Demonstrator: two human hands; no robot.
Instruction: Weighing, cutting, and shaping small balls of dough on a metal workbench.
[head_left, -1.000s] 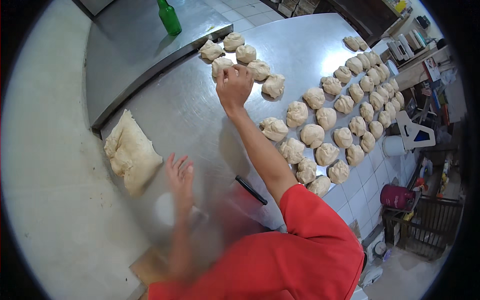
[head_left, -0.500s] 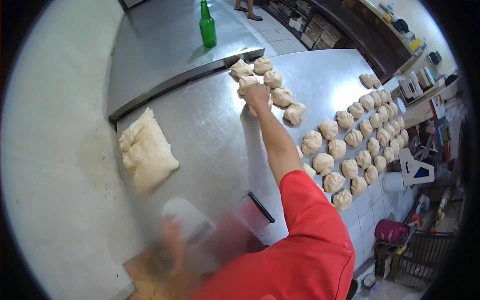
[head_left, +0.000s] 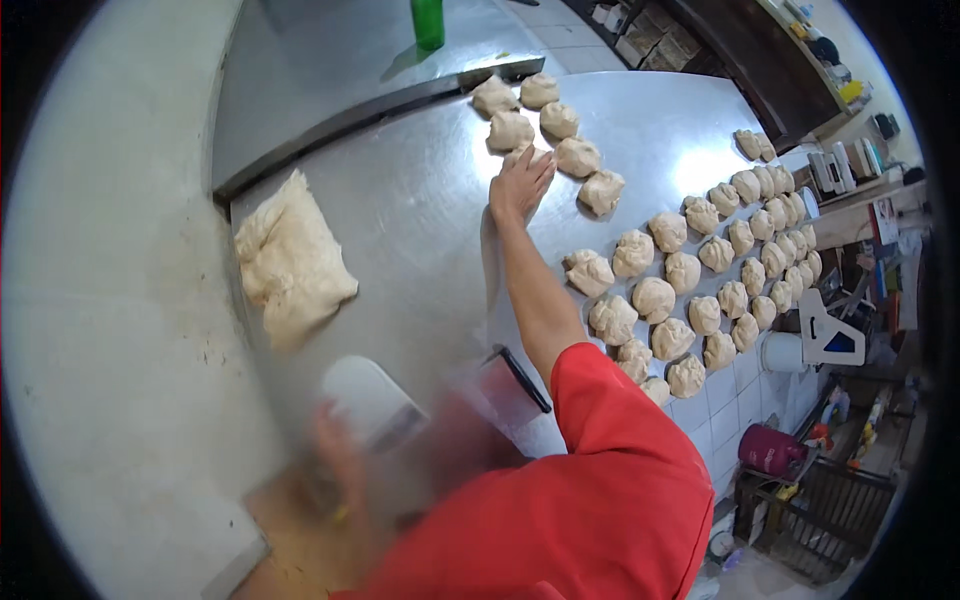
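Observation:
My right hand [head_left: 522, 188] reaches across the metal table with its fingers stretched over a dough ball [head_left: 530, 156], which they partly cover. More dough balls [head_left: 577, 157] sit around it in two short rows. In a blurred patch at the lower left is my left hand [head_left: 338, 445], beside a white plate with a rounded end [head_left: 365, 400]; whether its fingers grip anything is smeared out. A large slab of dough [head_left: 295, 255] lies at the table's left side. A flat, partly see-through thing with a black edge [head_left: 522, 380] lies near my right upper arm.
Several rows of dough balls [head_left: 682, 272] cover the table's right side. A higher metal surface [head_left: 330, 75] with a green bottle [head_left: 428, 22] adjoins the far left edge, against a pale wall [head_left: 110, 250]. Beyond the right edge are a white bucket [head_left: 781, 352] and a purple cylinder [head_left: 770, 448].
My right hand has changed from curled on the dough to fingers stretched out. The view has shifted, so the bottle is now cut off at the top. My left hand stays by the white plate.

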